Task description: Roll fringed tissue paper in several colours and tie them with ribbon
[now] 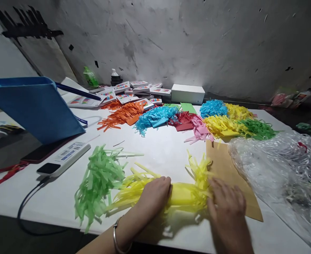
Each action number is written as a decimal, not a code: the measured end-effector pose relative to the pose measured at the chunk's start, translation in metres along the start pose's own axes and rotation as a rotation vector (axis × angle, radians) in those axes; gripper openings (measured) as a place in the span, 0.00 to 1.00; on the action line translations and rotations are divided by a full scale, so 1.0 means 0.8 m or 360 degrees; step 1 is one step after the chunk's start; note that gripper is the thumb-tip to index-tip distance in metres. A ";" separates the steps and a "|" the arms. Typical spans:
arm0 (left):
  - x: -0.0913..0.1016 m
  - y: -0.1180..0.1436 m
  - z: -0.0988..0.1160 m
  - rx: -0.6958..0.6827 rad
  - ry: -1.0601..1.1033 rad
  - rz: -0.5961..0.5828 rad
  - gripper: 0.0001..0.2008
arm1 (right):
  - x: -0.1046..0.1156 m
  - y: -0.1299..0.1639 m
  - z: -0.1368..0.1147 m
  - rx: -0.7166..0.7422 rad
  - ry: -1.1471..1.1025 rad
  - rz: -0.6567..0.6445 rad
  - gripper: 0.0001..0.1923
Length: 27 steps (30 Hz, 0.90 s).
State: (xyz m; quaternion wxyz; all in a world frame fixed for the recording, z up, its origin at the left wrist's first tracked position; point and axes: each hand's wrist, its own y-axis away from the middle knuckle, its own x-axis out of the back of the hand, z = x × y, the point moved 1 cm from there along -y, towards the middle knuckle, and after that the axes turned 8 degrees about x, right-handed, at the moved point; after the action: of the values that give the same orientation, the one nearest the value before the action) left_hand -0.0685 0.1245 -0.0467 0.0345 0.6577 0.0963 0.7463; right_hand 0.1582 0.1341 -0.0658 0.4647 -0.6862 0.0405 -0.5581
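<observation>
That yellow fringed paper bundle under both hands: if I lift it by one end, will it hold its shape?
Probably not. The yellow fringed paper bundle looks thin, its cut strips splaying loosely at both ends, so it would likely droop. It seems very light and may slide on the smooth white table. The strips look easy to crumple or tear.

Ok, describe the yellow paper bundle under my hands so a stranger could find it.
On the white table, look at the near edge. The yellow fringed roll lies between the left hand and right hand, beside a loose green fringe pile, and unlike it is rolled tight.
</observation>
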 end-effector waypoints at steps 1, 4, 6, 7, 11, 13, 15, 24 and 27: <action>0.000 0.000 0.000 -0.0001 0.0004 0.0003 0.13 | 0.007 0.002 0.011 -0.0139 0.0071 0.0065 0.19; -0.001 0.001 0.001 0.0007 0.0021 0.0017 0.12 | 0.037 -0.003 0.017 -0.0265 0.0025 0.0371 0.21; -0.002 0.001 0.001 0.0006 0.0037 0.0030 0.12 | 0.050 -0.016 -0.005 0.0055 -0.0283 0.0411 0.25; -0.003 0.001 0.001 0.0002 0.0046 0.0036 0.12 | 0.051 -0.025 -0.022 0.0303 -0.0481 0.0339 0.26; -0.004 -0.001 -0.003 -0.0033 0.0100 0.0054 0.10 | 0.016 -0.051 -0.079 0.0722 -0.0786 -0.0123 0.19; -0.004 -0.003 -0.007 -0.0034 0.0121 0.0069 0.09 | -0.012 -0.051 -0.084 0.0677 -0.0572 -0.0287 0.19; -0.003 -0.003 -0.011 -0.0029 0.0139 0.0088 0.10 | -0.035 -0.041 -0.077 0.0669 -0.0398 -0.0326 0.19; -0.013 0.028 -0.010 -0.0557 0.0217 0.0633 0.17 | -0.050 0.011 -0.046 0.0590 -0.0208 -0.0074 0.16; -0.029 0.032 -0.011 -0.0705 0.0217 0.0819 0.04 | -0.043 0.009 -0.054 0.0626 -0.0236 0.0035 0.16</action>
State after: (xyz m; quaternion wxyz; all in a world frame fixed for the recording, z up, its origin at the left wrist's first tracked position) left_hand -0.0719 0.0942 -0.0658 -0.0193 0.5857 -0.2350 0.7755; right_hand 0.1139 0.1245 -0.0982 0.5975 -0.6211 -0.0960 -0.4981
